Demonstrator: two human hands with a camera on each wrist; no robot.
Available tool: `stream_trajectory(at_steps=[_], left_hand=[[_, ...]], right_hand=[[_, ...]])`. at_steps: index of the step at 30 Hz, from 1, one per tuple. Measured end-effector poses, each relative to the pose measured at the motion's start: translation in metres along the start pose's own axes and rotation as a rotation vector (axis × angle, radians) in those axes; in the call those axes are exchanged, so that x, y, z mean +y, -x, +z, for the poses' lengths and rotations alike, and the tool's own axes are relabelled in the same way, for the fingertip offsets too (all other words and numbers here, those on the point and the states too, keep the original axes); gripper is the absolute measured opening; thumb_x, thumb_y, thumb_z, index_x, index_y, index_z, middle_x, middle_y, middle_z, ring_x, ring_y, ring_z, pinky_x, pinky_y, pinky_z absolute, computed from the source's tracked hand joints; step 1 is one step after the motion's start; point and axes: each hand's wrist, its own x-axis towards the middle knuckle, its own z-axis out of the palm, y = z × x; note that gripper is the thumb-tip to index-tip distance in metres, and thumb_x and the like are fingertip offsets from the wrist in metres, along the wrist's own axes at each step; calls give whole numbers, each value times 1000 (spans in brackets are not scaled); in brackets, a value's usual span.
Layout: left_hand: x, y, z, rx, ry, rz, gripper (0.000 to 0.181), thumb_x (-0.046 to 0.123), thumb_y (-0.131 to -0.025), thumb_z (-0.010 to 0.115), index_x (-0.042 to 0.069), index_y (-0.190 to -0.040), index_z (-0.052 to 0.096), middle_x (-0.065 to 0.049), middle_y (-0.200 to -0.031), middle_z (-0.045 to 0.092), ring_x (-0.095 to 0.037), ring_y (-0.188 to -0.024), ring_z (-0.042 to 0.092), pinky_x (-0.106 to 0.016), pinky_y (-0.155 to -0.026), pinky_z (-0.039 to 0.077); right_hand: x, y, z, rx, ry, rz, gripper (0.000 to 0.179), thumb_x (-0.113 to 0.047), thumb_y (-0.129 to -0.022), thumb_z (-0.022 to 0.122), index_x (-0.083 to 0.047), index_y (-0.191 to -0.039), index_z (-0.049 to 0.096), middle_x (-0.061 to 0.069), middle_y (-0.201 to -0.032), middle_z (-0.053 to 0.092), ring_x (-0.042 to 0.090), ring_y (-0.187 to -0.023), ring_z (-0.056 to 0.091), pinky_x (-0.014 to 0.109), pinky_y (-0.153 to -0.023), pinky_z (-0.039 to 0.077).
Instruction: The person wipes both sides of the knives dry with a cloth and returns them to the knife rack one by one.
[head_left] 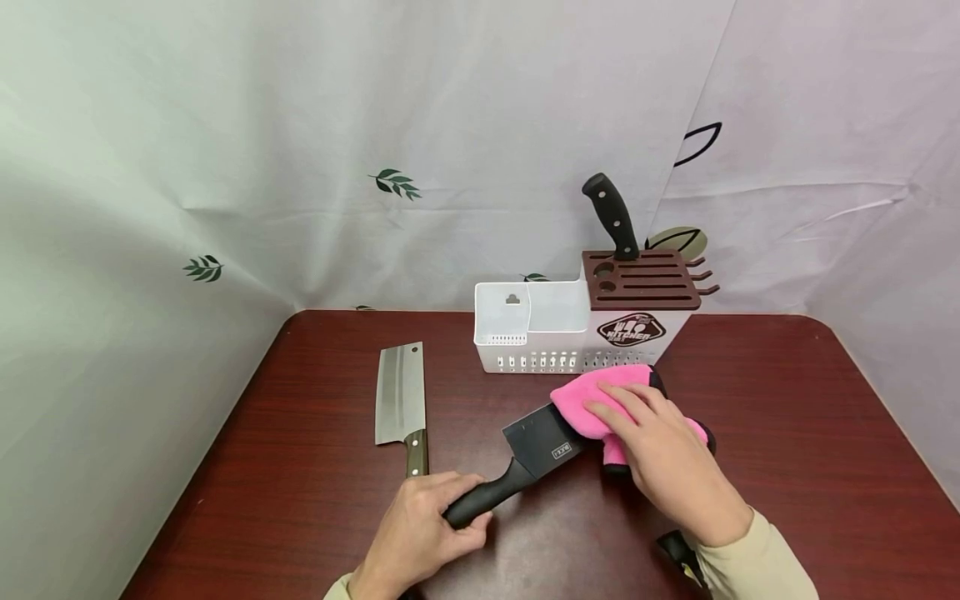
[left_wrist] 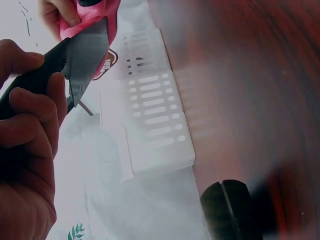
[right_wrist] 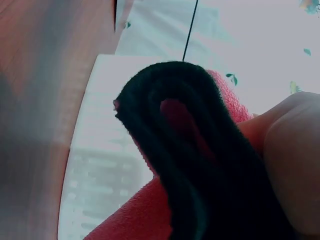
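Observation:
My left hand grips the black handle of a cleaver, whose dark blade points up and to the right. Over the far part of that blade lies a pink cloth with black edging, held by my right hand with its fingers bent over the top. The blade's tip is hidden under the folds. In the left wrist view, fingers wrap the handle and the blade runs up to the cloth. The right wrist view shows the cloth's folded black edge close up.
A second cleaver with a silver blade lies left of centre. At the back stands a white knife holder with a brown slotted top; a black-handled knife stands in it. A black object sits partly hidden by my right sleeve.

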Motion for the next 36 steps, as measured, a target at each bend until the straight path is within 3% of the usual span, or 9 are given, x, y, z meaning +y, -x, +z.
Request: stream_trajectory(at_steps=[10,16,19,21,24,28,36], left_hand=[[1,0,-2,3,-49,-24,30,4,-68,76,19,-93,70,13,-70,51,8,-59,37,-5,-53,32],[1,0,-3,22,-103,-44,27,7,-70,75,18,-94,69,14,-72,49,6,-59,39,-7,-55,33],[1,-1,-4,31,-104,-58,27,9,-72,76,19,-96,69,14,-74,52,5,-60,41,-9,-57,35],[1,-1,-4,37,-93,-74,29,8,-72,77,17,-98,70,13,-77,56,3,-62,45,-11,-59,38],[2,0,-5,38,-64,-127,31,7,-72,79,16,-101,71,12,-83,62,2,-66,49,-12,-62,42],[4,1,-6,28,-19,-235,33,6,-73,82,19,-101,71,14,-86,65,2,-67,50,-13,-62,43],[6,2,-7,-11,69,-433,40,8,-71,87,28,-101,69,21,-81,62,3,-65,53,-17,-60,45]], right_hand=[[3,9,-6,-12,44,62,49,0,-81,66,-11,-129,65,13,-128,62,38,-113,56,56,-89,47],[1,12,-15,22,26,26,48,-3,-81,63,-11,-128,65,12,-123,64,37,-110,57,47,-94,42],[-1,12,-23,52,24,25,36,-14,-96,51,-12,-129,65,11,-124,64,38,-111,57,47,-94,40],[-2,12,-29,57,35,46,37,-26,-105,40,-13,-129,65,11,-126,63,38,-113,55,49,-93,41],[-4,12,-37,81,49,67,50,-41,-110,29,-13,-129,66,11,-127,63,39,-114,54,51,-89,43],[-3,13,-41,103,47,81,50,-40,-110,29,-13,-129,66,11,-128,63,39,-115,54,45,-97,36],[0,15,-43,64,49,123,52,-39,-110,26,-13,-131,65,10,-131,62,37,-119,52,34,-107,28]])
